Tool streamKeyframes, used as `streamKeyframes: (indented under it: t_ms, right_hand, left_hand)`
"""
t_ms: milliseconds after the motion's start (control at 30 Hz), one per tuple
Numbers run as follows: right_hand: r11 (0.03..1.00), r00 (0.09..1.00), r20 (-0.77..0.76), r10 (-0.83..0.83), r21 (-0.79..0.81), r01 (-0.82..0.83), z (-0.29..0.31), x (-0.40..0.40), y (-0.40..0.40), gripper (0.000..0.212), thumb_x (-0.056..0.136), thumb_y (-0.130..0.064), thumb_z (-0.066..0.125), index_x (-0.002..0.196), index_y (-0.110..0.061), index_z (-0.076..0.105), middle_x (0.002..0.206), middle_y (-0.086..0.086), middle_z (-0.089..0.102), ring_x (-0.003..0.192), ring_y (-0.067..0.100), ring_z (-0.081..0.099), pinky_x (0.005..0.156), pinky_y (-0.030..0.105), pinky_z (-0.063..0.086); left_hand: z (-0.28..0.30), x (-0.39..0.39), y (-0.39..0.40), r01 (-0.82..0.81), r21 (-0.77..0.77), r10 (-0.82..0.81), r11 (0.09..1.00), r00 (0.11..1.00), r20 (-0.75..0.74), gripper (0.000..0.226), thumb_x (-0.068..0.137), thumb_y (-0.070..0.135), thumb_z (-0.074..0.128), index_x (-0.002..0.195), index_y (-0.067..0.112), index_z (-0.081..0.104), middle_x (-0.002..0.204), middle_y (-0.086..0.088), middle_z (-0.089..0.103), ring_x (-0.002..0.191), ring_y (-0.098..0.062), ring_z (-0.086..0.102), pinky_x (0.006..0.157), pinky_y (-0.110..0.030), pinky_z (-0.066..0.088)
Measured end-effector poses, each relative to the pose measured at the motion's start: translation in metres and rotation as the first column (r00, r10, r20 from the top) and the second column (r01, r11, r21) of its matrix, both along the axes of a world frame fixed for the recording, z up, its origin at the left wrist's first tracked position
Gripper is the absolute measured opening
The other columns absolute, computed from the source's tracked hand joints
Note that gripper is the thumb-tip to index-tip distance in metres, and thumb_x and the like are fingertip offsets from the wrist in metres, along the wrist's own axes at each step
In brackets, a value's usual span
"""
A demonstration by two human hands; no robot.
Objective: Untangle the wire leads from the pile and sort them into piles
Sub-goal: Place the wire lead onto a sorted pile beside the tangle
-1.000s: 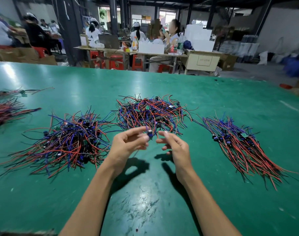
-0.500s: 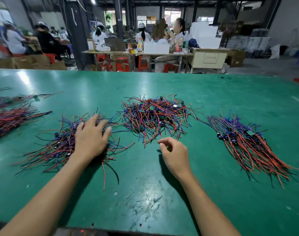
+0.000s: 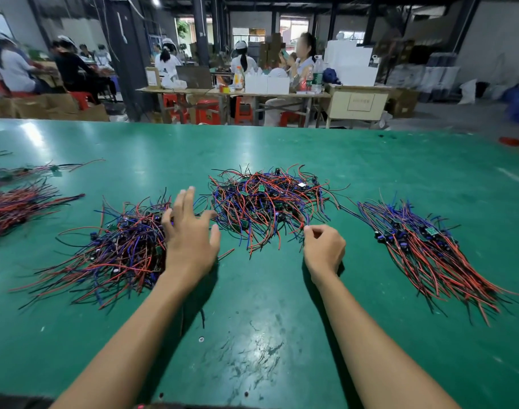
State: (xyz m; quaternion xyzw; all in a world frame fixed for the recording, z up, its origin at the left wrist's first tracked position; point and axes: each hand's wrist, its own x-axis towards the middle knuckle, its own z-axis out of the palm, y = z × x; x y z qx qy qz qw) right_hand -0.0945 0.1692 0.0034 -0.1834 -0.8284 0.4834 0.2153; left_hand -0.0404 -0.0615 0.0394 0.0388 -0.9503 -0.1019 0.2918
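A tangled pile of red, blue and black wire leads [image 3: 267,202] lies at the middle of the green table [image 3: 252,335]. A sorted left pile [image 3: 119,252] fans out beside it, and a combed right pile [image 3: 429,249] lies further right. My left hand [image 3: 190,240] hovers with fingers spread between the left pile and the tangled pile, holding nothing. My right hand [image 3: 323,249] rests at the tangled pile's near right edge. Its fingers are curled, and thumb and forefinger pinch the end of a wire lead [image 3: 306,222] there.
More bundles of leads [image 3: 13,205] lie at the far left edge of the table. A small screw [image 3: 201,339] sits on the bare mat in front of me. Beyond the far edge, people sit at work tables [image 3: 231,93] with boxes and red stools.
My left hand has lifted off the left pile and moved right toward the tangled pile with its fingers spread. My right hand has stayed at the tangled pile's edge.
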Motion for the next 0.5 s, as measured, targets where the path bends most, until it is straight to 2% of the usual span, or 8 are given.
streamKeyframes:
  t_ms: [67, 100, 167, 200, 267, 367, 433, 500]
  right_hand:
    - [0.999, 0.999, -0.025, 0.023, -0.021, -0.024, 0.000, 0.004, 0.001, 0.021, 0.097, -0.023, 0.061, 0.095, -0.010, 0.077, 0.097, 0.011, 0.074, 0.087, 0.025, 0.062, 0.075, 0.027, 0.040]
    - [0.999, 0.999, -0.035, 0.038, -0.036, -0.039, 0.002, 0.008, 0.001, 0.020, 0.097, -0.023, 0.059, 0.096, -0.010, 0.075, 0.100, 0.011, 0.073, 0.091, 0.026, 0.062, 0.080, 0.029, 0.042]
    - [0.996, 0.994, -0.085, 0.069, -0.056, -0.074, 0.004, 0.020, 0.000, 0.017, 0.098, -0.022, 0.059, 0.097, -0.011, 0.072, 0.103, 0.010, 0.070, 0.098, 0.027, 0.062, 0.085, 0.029, 0.041]
    - [0.995, 0.987, -0.133, 0.094, -0.034, -0.099, 0.005, 0.027, -0.001, 0.014, 0.097, -0.022, 0.060, 0.097, -0.012, 0.071, 0.103, 0.008, 0.069, 0.098, 0.026, 0.062, 0.084, 0.027, 0.039]
    - [0.983, 0.953, -0.252, 0.170, 0.106, -0.147, 0.007, 0.047, -0.003, 0.007, 0.095, -0.023, 0.064, 0.093, -0.018, 0.068, 0.098, 0.000, 0.068, 0.092, 0.020, 0.062, 0.080, 0.028, 0.040]
    - [0.885, 0.849, -0.325, 0.416, 0.358, -0.297, 0.008, 0.072, -0.006, 0.003, 0.090, -0.022, 0.070, 0.091, -0.023, 0.067, 0.093, -0.011, 0.065, 0.081, 0.006, 0.059, 0.075, 0.027, 0.045]
    - [0.789, 0.776, -0.279, 0.566, 0.454, -0.413, 0.009, 0.082, -0.009, 0.006, 0.084, -0.022, 0.073, 0.087, -0.025, 0.069, 0.090, -0.019, 0.062, 0.076, -0.003, 0.055, 0.071, 0.024, 0.047]
    - [0.699, 0.714, -0.208, 0.668, 0.506, -0.506, 0.011, 0.085, -0.011, 0.006, 0.082, -0.029, 0.074, 0.083, -0.024, 0.070, 0.089, -0.017, 0.065, 0.078, -0.001, 0.059, 0.072, 0.025, 0.050]
  left_hand:
    - [-0.003, 0.004, 0.034, 0.220, 0.117, -0.208, 0.968, 0.973, -0.103, 0.019, 0.091, 0.021, 0.067, 0.109, 0.022, 0.073, 0.145, -0.011, 0.046, 0.138, -0.026, 0.033, 0.108, -0.039, 0.021]
    - [-0.006, 0.005, 0.051, 0.336, 0.205, -0.313, 0.919, 0.940, -0.137, 0.017, 0.092, 0.019, 0.067, 0.107, 0.021, 0.074, 0.133, -0.008, 0.053, 0.128, -0.022, 0.041, 0.105, -0.037, 0.028]
    - [-0.016, 0.006, 0.082, 0.481, 0.451, -0.453, 0.752, 0.874, -0.177, 0.015, 0.097, 0.015, 0.061, 0.106, 0.018, 0.073, 0.113, -0.003, 0.060, 0.105, -0.011, 0.055, 0.095, -0.029, 0.044]
    - [-0.020, 0.005, 0.095, 0.473, 0.614, -0.464, 0.633, 0.866, -0.188, 0.017, 0.101, 0.015, 0.056, 0.107, 0.018, 0.072, 0.106, -0.003, 0.063, 0.093, -0.008, 0.060, 0.086, -0.027, 0.051]
    - [-0.023, 0.001, 0.113, 0.333, 0.881, -0.432, 0.336, 0.886, -0.170, 0.021, 0.107, 0.020, 0.047, 0.102, 0.021, 0.068, 0.097, -0.008, 0.069, 0.071, -0.009, 0.066, 0.066, -0.028, 0.058]
    - [-0.021, -0.008, 0.109, 0.114, 0.991, -0.405, -0.070, 0.905, -0.133, 0.030, 0.107, 0.028, 0.045, 0.098, 0.010, 0.067, 0.081, -0.009, 0.075, 0.058, -0.012, 0.068, 0.053, -0.024, 0.056]
    - [-0.020, -0.008, 0.096, 0.050, 0.975, -0.411, -0.218, 0.901, -0.139, 0.029, 0.102, 0.028, 0.056, 0.093, 0.004, 0.072, 0.085, -0.012, 0.077, 0.062, -0.017, 0.069, 0.058, -0.029, 0.058]
    - [-0.022, -0.006, 0.086, 0.027, 0.970, -0.453, -0.243, 0.881, -0.138, 0.022, 0.096, 0.021, 0.066, 0.083, 0.007, 0.078, 0.093, -0.014, 0.077, 0.064, -0.018, 0.067, 0.056, -0.030, 0.057]
